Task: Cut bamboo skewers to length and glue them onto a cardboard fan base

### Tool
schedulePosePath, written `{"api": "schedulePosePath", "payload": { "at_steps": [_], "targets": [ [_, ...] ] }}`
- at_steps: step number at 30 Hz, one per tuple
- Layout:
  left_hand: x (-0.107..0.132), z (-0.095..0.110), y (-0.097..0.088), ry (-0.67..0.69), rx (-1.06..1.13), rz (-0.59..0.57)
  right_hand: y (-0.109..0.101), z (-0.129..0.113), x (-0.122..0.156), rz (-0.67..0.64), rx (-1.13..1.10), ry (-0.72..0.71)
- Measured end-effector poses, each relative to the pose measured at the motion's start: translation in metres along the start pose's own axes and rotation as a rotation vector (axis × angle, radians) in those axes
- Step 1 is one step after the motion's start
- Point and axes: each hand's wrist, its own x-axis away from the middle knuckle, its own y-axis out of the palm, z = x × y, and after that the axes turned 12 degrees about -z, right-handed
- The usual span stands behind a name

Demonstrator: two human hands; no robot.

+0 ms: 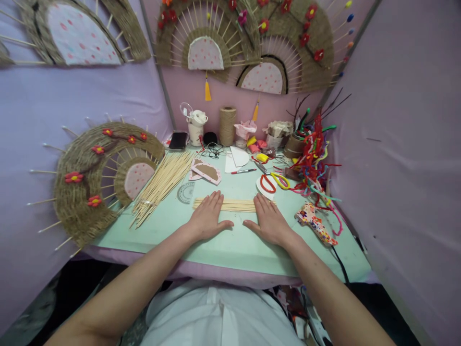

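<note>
Several thin bamboo sticks (238,205) lie side by side across the table in front of me. My left hand (207,216) rests flat on their left end, fingers stretched out. On their right end lies my right hand (268,218), also flat, its thumb pointing inward. Both palms face down, and neither hand grips anything. Close to my left hand is a clear protractor (186,192), with a large loose pile of bamboo sticks (162,185) beyond it. Behind my right hand are scissors (273,181) with red and yellow handles, partly over a white paper piece (262,188).
A flower-patterned glue gun (317,223) lies at the right, near tangled pipe cleaners (317,163). A twine spool (227,126), a phone (178,140) and a pen (244,171) are farther back. A twine fan (86,178) leans at left. More decorated fans (245,43) hang behind.
</note>
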Motion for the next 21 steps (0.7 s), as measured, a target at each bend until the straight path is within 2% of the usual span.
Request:
{"api": "schedulePosePath", "payload": {
  "at_steps": [6,10,12,15,18,21],
  "targets": [
    [0.000,0.001,0.003,0.023,0.041,0.039,-0.001,0.000,0.001,-0.005,0.018,-0.002],
    [0.005,-0.003,-0.010,0.025,0.082,0.110,0.000,0.000,0.000,0.002,0.025,-0.002],
    [0.010,-0.014,-0.022,-0.041,0.116,0.189,0.001,0.000,0.000,0.007,0.024,-0.003],
    [0.017,-0.046,-0.041,-0.271,0.143,0.296,0.002,0.001,0.000,0.010,0.015,-0.006],
    [0.019,-0.079,-0.053,-0.469,0.097,0.214,0.003,0.002,0.000,0.006,0.009,-0.005],
    [0.013,-0.098,-0.058,-0.512,0.095,0.135,0.005,0.003,-0.001,0.008,0.011,0.000]
  ]
}}
